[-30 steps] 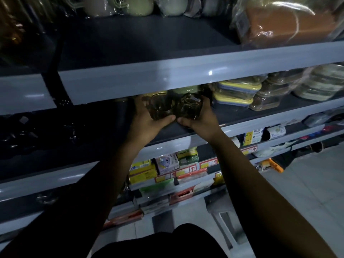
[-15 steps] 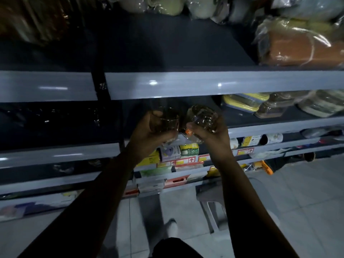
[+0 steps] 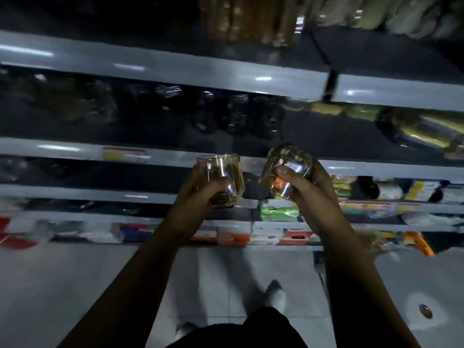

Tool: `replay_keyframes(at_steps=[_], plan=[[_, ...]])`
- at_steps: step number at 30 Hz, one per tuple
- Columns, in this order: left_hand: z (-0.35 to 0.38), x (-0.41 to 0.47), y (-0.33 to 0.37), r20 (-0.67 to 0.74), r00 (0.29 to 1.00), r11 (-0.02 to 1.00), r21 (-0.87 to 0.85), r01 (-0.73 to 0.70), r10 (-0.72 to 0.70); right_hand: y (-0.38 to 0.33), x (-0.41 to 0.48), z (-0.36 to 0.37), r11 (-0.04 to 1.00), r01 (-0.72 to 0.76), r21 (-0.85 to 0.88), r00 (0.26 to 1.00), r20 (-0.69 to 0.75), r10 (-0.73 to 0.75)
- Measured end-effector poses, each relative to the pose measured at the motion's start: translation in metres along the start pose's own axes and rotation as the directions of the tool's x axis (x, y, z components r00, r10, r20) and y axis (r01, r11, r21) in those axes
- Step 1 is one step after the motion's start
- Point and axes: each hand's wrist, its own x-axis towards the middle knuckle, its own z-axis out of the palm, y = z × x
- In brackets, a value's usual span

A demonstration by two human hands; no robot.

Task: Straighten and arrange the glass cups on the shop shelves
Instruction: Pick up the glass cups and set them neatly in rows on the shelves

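My left hand [image 3: 200, 197] grips a clear glass cup [image 3: 221, 172], held nearly upright in front of the shelf edges. My right hand [image 3: 308, 194] grips a second glass cup [image 3: 286, 162], tilted with its mouth pointing up and left; an orange sticker shows on it. Both cups are off the shelf, side by side, a small gap between them. Behind them, on a dark shelf [image 3: 175, 154], stands a row of several dark glass cups [image 3: 236, 114], blurred.
Grey metal shelves run across the whole view. Golden and yellow items [image 3: 411, 126] lie on the right of the cup shelf. Boxed goods [image 3: 233, 237] fill the low shelves. Tiled floor [image 3: 75, 285] and my shoe [image 3: 276, 295] lie below.
Both hands lifted the two cups off the shelf at the right and carried them back and left. The view swung left and down along the shelves.
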Motion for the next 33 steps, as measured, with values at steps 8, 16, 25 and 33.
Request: replay_keyframes(at_steps=[8,16,25,33], plan=[[-0.174,-0.106,0.054,-0.327,0.934,0.985,-0.04,-0.168,0.146,0.017,-0.016,0.214,0.996,-0.083,-0.042,0.919,0.383,0.093],[-0.304,-0.192,0.084,-0.722,0.672,0.944,-0.08,-0.319,0.166,0.05,-0.024,0.417,0.98,-0.091,-0.178,0.701,0.688,0.19],[-0.431,-0.216,0.163,-0.868,0.451,0.921,0.018,-0.39,0.208,0.041,0.003,0.637,0.986,-0.121,-0.114,0.429,0.89,0.155],[-0.542,-0.221,0.226,-0.896,0.343,0.882,0.101,-0.46,0.282,0.012,0.009,0.774,0.995,-0.038,-0.089,0.395,0.914,0.097]])
